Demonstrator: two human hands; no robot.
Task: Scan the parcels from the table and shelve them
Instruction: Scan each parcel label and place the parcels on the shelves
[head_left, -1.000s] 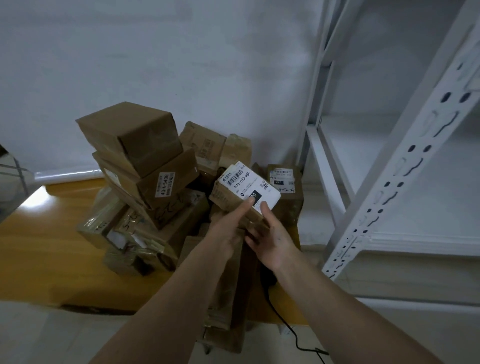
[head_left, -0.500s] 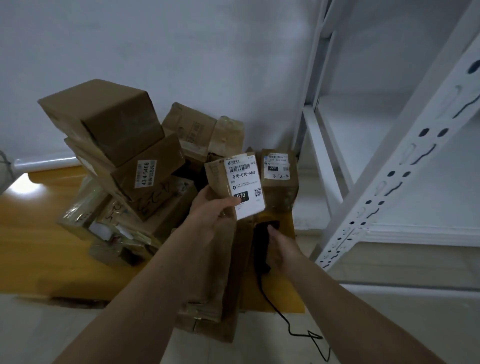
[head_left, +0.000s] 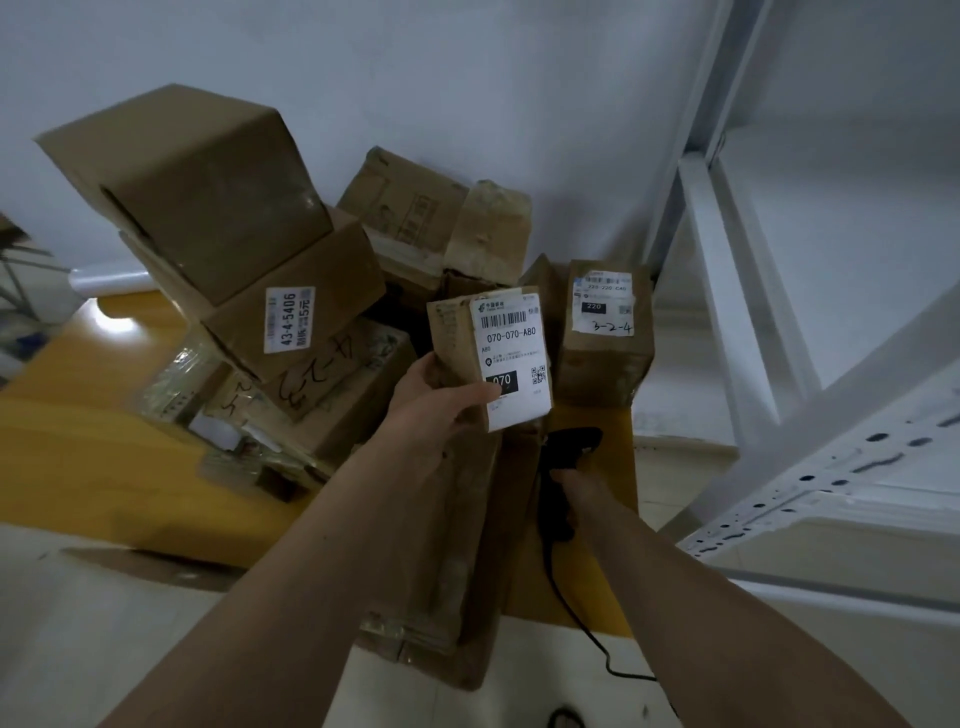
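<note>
Scan step, not yet fired by the look of it: left hand (head_left: 436, 410) grips the small brown cardboard parcel with the white 070-070-A80 label (head_left: 493, 358), held up above the yellow wooden table (head_left: 78, 415), label facing the camera, thumb on the label's lower edge. Right hand (head_left: 587, 499) is wrapped round the black corded handheld scanner (head_left: 563, 467) just below the parcel, head tilted up. Next: aim at the barcode, trigger, then move it to the white metal shelving rack (head_left: 779, 364) on the right.
</note>
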